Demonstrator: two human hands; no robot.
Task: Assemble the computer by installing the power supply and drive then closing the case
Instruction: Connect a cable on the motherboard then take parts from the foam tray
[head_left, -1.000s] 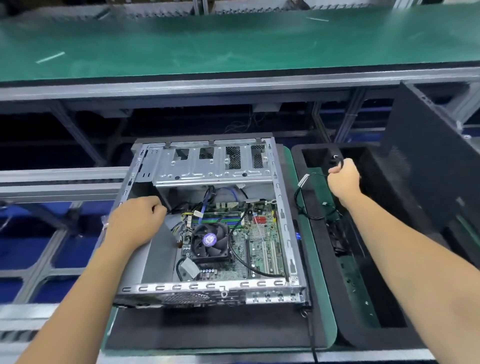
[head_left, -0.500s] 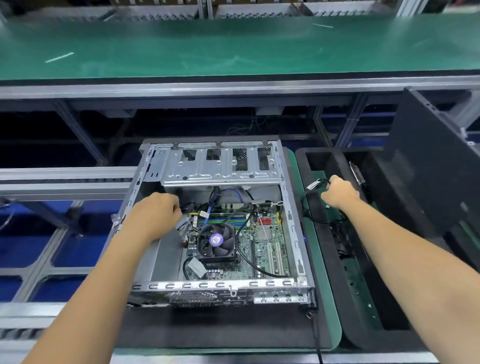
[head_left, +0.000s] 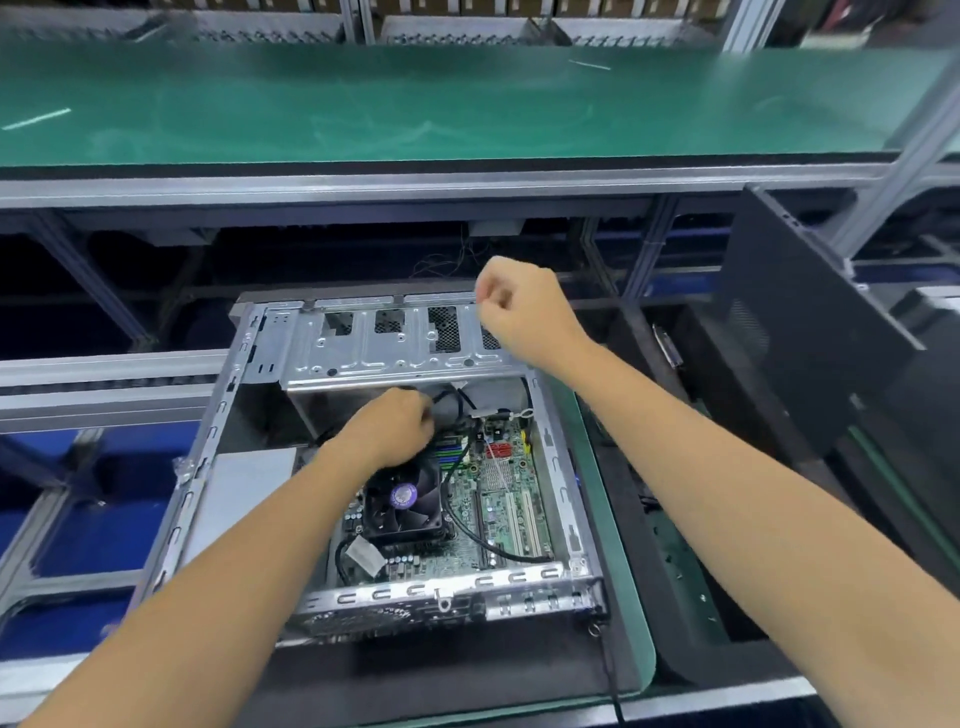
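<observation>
The open computer case (head_left: 208, 467) lies on a black pad, motherboard (head_left: 498, 499) and CPU fan (head_left: 402, 499) exposed. A silver drive cage (head_left: 374, 348) spans its far end. My left hand (head_left: 389, 428) is inside the case just below the cage, fingers curled round a bundle of black cables (head_left: 452, 402). My right hand (head_left: 524, 312) hovers over the cage's far right corner, fingers curled in a pinch on the end of a thin black cable (head_left: 527, 387), which runs down the right inner wall. No power supply or drive is in view.
A black side panel (head_left: 810, 322) leans upright at the right. Between it and the case sits a black foam tray (head_left: 670, 519) on a green mat. A green conveyor belt (head_left: 467, 104) runs across the back, with aluminium frame rails on the left.
My right hand left the foam tray and moved left over the drive cage with the cable. My left hand moved right, from the case's left wall to the cables under the cage.
</observation>
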